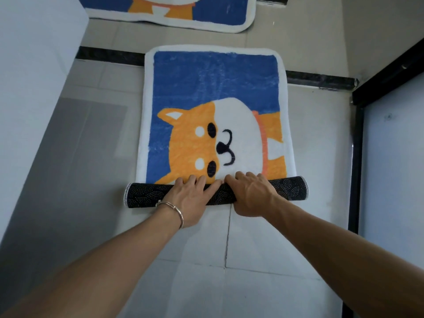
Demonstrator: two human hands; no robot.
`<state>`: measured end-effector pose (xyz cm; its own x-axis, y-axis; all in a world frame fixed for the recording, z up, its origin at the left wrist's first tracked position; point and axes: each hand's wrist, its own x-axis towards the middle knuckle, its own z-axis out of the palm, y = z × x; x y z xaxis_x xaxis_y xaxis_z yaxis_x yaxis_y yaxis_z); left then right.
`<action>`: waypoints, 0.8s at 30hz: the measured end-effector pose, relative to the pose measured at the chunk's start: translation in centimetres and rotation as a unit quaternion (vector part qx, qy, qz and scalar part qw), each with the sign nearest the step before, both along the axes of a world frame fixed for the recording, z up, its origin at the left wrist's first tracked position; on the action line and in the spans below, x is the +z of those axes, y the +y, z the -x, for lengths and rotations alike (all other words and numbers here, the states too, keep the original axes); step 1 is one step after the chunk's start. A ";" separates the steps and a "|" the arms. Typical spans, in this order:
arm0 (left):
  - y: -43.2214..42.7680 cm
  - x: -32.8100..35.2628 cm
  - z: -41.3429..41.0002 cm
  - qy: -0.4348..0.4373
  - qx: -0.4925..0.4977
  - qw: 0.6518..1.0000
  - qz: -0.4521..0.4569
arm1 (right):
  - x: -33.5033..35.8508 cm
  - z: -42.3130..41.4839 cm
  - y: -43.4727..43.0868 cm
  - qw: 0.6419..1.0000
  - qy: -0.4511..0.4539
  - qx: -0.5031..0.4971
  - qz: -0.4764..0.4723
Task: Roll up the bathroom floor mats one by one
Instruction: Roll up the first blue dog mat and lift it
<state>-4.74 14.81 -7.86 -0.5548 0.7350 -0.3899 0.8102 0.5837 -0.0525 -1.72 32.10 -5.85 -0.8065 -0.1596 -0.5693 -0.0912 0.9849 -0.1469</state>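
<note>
Black dotted backing, white-stitched at the ends: the roll (pixel 142 193) of the near mat (pixel 213 88) is lying on the floor (pixel 263 249) directly under the grip.

Axis: the roll is running left to right, crosswise to both forearms, with its ends showing beyond the grip on either side.

Grip: the left hand (pixel 190 196), wearing a bracelet (pixel 171 208), and the right hand (pixel 250 193) are sitting side by side at the middle of the roll, almost touching. The fingers are curling over its top and down the far side, and the fingertips are meeting the pile.

Remainder: blue, orange and white pile with a dog's face is stretching flat straight ahead of the grip, its far edge crossing a black threshold strip (pixel 107 55). Most of the mat is not yet rolled.

Judgement: the coming move is probably a push forward, square to the axis. Both hands are equally near, so even pressure should keep the roll straight, though the unheld ends may lag.

Also listed: a second mat (pixel 218 21) is lying flat beyond the threshold strip, well ahead of the grip and partly out of view.
</note>
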 end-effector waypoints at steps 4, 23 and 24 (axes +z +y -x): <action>-0.2 0.1 0.5 -0.032 0.032 0.999 -0.012 | -1.3 -2.2 -0.2 0.988 0.117 0.074 -0.064; 0.8 0.7 2.7 -0.056 0.067 0.996 0.010 | -0.4 -1.2 -0.6 0.994 0.082 0.040 -0.053; 0.7 0.8 2.5 -0.056 0.063 0.996 0.006 | -0.5 -1.1 -0.6 0.995 0.078 0.034 -0.051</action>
<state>-7.28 15.55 -7.05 -0.5956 0.6571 -0.4620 0.7313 0.6815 0.0264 -0.65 31.50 -6.35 -0.8756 -0.1645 -0.4542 -0.1716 0.9848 -0.0259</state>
